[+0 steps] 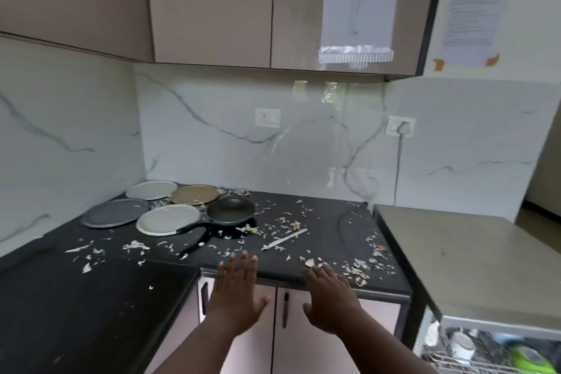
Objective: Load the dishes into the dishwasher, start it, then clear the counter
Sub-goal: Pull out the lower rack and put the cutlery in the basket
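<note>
Both hands reach out over the front edge of a black counter [318, 222] in a kitchen corner. The left hand [236, 291] is spread flat, fingers straight and slightly apart, palm down, holding nothing; its fingertips lie over the counter's front edge. The right hand [329, 297] is also open and empty, its fingers extended forward with the tips at the counter edge, right beside a clump of vegetable peelings [355, 270].

The dishes sit towards the back left corner of the counter. A white plate [151, 189] lies nearest the wall, a tan plate [195, 194] just beside it on the right. In front of these are a dark grey plate [115, 212] and a cream plate [167, 218]. A black frying pan [230, 210] sits to the right of the cream plate, its handle [194, 226] crossing that plate's front rim. Pale scraps are scattered across most of the counter, and a white knife-like utensil [287, 239] lies among them, ahead of the hands.

At the lower right, under a grey worktop [473, 258], an open dishwasher rack [485, 352] shows a white cup [463, 345] and a green item [529, 355]. Below the counter are pale cabinet doors [303, 337] with dark handles.
</note>
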A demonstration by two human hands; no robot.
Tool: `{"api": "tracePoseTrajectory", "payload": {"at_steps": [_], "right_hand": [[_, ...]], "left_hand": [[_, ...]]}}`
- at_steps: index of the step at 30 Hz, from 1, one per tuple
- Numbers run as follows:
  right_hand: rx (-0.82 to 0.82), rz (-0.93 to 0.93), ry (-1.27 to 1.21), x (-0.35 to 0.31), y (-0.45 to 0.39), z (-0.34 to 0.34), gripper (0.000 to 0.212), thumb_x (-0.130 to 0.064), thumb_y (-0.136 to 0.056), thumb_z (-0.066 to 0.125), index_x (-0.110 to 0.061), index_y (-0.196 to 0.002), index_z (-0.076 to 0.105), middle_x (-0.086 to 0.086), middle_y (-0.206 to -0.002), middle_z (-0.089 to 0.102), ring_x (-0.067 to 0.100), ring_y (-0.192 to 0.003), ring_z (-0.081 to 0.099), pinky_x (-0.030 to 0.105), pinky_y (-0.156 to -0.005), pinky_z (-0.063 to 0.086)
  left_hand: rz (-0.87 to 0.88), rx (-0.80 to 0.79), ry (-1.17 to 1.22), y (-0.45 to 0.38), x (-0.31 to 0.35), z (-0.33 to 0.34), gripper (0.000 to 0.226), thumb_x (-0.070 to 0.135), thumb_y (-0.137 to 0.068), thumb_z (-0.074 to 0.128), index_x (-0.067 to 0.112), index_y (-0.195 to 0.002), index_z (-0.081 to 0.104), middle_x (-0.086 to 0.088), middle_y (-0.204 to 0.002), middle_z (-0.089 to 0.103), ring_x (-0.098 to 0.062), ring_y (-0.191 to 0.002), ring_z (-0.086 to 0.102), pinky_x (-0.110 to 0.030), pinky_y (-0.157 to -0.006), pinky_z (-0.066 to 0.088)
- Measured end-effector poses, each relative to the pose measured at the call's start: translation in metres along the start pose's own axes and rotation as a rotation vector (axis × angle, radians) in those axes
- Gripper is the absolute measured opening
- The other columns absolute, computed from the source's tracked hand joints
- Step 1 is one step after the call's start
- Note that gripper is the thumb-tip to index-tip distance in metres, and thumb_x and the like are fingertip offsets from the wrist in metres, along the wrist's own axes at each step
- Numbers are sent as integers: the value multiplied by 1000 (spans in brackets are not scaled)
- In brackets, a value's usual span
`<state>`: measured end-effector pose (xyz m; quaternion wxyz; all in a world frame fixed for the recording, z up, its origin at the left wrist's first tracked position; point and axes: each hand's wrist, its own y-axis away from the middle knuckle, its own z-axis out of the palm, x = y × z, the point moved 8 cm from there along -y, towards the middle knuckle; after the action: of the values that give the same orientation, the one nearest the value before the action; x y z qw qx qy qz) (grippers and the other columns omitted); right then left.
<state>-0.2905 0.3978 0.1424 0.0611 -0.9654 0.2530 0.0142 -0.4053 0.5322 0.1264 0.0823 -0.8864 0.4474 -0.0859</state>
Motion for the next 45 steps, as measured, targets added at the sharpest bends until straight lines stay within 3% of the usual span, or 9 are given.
{"api": "tracePoseTrajectory", "payload": {"at_steps": [4, 5, 8, 9, 13, 18, 35, 40, 45], "right_hand": [[-32, -18, -12, -13, -25, 8, 65, -32, -91, 55, -21, -148, 25, 2, -158, 23, 25, -150, 7, 41, -120, 15], [-40, -19, -14, -13, -32, 12, 66, -32, -92, 55, -21, -148, 25, 2, -159, 22, 25, -150, 6, 41, -120, 15], [-62, -28, -27, -9, -55, 24, 69, -33, -92, 55, -21, -151, 21, 2, -161, 17, 25, -150, 3, 40, -120, 12], [-71, -35, -34, -7, -65, 29, 69, -33, -93, 55, -21, -151, 20, 2, -161, 16, 25, -150, 3, 40, -120, 11], [-91, -92, -49, 8, -110, 52, 68, -32, -93, 56, -21, -151, 22, 4, -161, 16, 25, -150, 3, 42, -120, 11], [-117, -161, -69, 49, -180, 68, 64, -36, -94, 53, -20, -149, 25, 4, -160, 19, 25, -150, 5, 42, -119, 15], [-199, -293, -82, 78, -313, 109, 32, -24, -97, 43, -29, -127, 55, 2, -134, 50, 25, -128, 41, 41, -102, 36], [-272, -328, -37, 69, -340, 118, 26, -31, -92, 58, -34, -117, 63, 1, -129, 51, 25, -126, 40, 42, -105, 34], [-391, -312, -58, 66, -357, 129, 21, -28, -85, 66, -28, -106, 66, 4, -124, 51, 27, -123, 41, 43, -100, 40]], "left_hand": [[-27, -27, 12, -5, -30, 19, 99, 73, -63, -3, 15, -141, -24, -6, -147, -35, -27, -139, -31, -36, -96, -38], [-27, -3, 2, -8, -34, 20, 100, 73, -67, 2, 13, -144, -18, -7, -151, -28, -29, -142, -23, -37, -100, -34], [-38, -156, 5, -22, -32, 40, 92, 71, -75, 28, 9, -143, 31, -17, -151, 35, -35, -138, 28, -42, -114, -8], [-35, -151, -12, -29, -30, 44, 90, 70, -76, 27, 9, -143, 30, -17, -151, 35, -34, -139, 24, -42, -113, -10], [-19, -55, -28, -75, -22, 53, 98, 74, -64, -4, 18, -141, -28, -5, -149, -35, -27, -139, -32, -35, -104, -33], [-99, -86, -67, -143, -12, 84, 98, 74, -59, -11, 21, -139, -29, -7, -156, -27, -27, -143, -28, -43, -114, -18], [-295, -256, -113, -208, -36, 145, 109, 84, -62, -18, 21, -151, -16, 1, -153, -27, -19, -140, -29, -39, -114, -22], [-263, -271, -64, -212, -32, 171, 87, 77, -88, 20, 14, -140, 50, -8, -146, 47, -26, -141, 28, -48, -109, 17], [-346, -195, -2, -207, -39, 176, 91, 80, -86, 21, 15, -148, 38, -2, -155, 34, -21, -145, 15, -48, -112, 9]]}}
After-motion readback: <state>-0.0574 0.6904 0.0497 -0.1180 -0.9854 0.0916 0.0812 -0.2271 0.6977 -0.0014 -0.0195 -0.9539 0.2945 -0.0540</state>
